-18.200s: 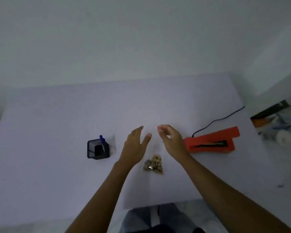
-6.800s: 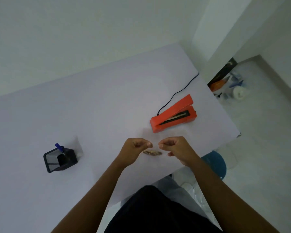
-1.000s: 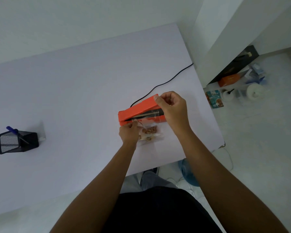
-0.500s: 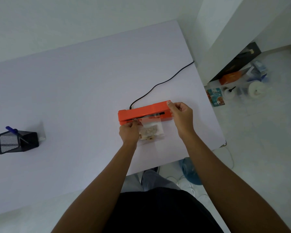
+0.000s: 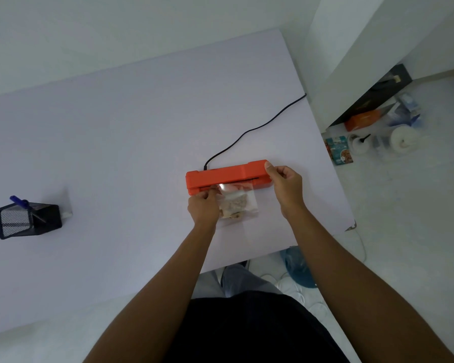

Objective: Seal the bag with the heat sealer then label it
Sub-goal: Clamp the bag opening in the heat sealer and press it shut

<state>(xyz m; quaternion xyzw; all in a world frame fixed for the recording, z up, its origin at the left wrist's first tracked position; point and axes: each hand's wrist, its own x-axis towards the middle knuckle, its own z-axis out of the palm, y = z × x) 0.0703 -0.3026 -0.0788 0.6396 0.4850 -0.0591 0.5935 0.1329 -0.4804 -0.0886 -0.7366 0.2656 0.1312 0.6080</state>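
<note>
Left hand pinches bag flat at sealer slot near table's right edge; right hand grips its end; press evenly, mouth unwrinkled.

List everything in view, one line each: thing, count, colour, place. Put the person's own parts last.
table: one, white, fills the left and middle of the view.
heat sealer: one, orange, lid down, on the table near its right edge.
cord: one, black, runs from the sealer's back to the table's far right corner.
bag: one, clear with brownish contents, top edge in the sealer's slot.
pen holder: one, black mesh, far left of the table.
pen: one, blue, standing in the holder.
floor clutter: several boxes and containers, mixed colours, right of the table.
left hand: pinching the bag's left top corner.
right hand: gripping the sealer's right end.
</note>
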